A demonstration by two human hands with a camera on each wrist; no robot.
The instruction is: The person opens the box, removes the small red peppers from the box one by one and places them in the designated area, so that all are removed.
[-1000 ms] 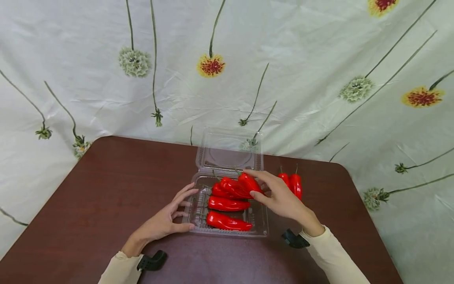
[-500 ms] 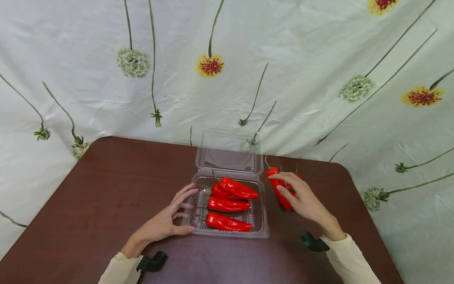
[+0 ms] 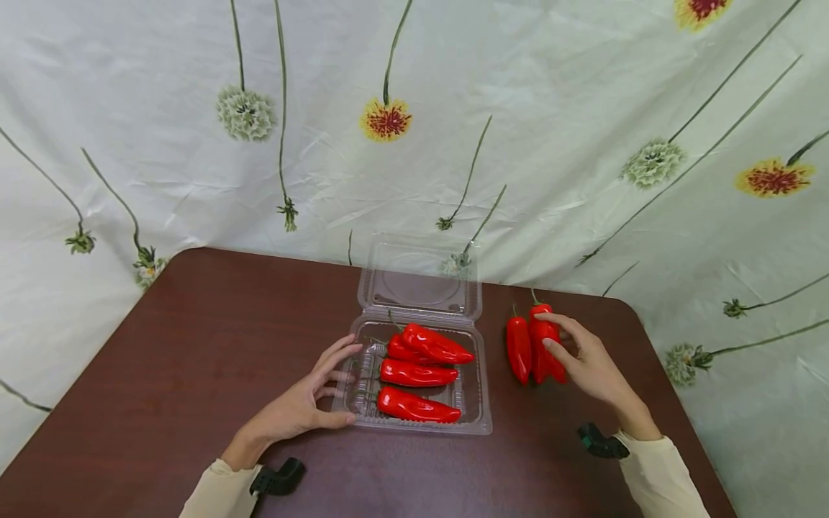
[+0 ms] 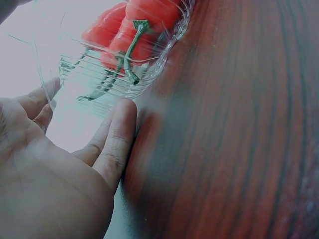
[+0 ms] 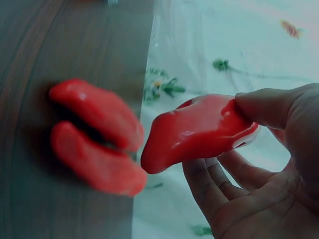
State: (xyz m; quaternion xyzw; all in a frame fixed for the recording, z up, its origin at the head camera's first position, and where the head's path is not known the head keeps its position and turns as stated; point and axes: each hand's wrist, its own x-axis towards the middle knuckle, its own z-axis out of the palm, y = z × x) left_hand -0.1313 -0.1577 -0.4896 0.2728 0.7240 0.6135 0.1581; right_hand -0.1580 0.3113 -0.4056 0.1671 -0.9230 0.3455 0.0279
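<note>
In the head view, my right hand (image 3: 592,367) pinches a red chili pepper (image 3: 545,334) between thumb and fingers, close above the pair at the right of the table. One of that pair, the left pepper (image 3: 518,349), shows fully; the other is partly hidden behind the held one. The right wrist view shows the held pepper (image 5: 199,130) apart from both. A clear plastic clamshell box (image 3: 476,414) stands with its lid (image 3: 421,277) raised. Several red peppers (image 3: 417,404) lie inside. My left hand (image 3: 294,403) touches the box's left side, fingers loosely spread.
The dark brown table (image 3: 194,345) ends at the back against a pale floral curtain (image 3: 550,144). Each wrist wears a black strap device, the left device (image 3: 278,477) and the right device (image 3: 602,441).
My right hand has carried one pepper from the top of the box rightward to the pair on the table, turning it stem-away. The left hand stays put at the box.
</note>
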